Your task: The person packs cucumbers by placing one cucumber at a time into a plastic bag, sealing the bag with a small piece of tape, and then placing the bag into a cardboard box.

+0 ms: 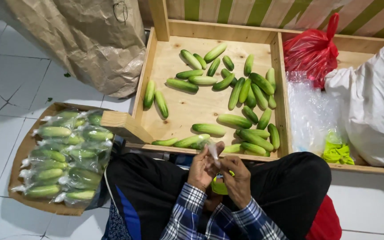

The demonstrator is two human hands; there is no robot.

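My left hand (202, 169) and my right hand (238, 180) meet over my lap, both pinching a clear plastic bag (213, 152) whose twisted top sticks up between them. A green cucumber (219, 186) shows inside the bag, below my fingers. Just beyond my hands lies a wooden tray (150, 75) with several loose green cucumbers (245, 91) scattered across it, the closest ones (187, 141) along its near edge.
A cardboard tray (21, 153) at my left holds several bagged cucumbers (65, 162). Brown paper sack (90, 40) stands behind it. At right: clear bags (310, 111), a red bag (312, 49), a white sack (374, 102), yellow-green bands (338, 153). White tiled floor around.
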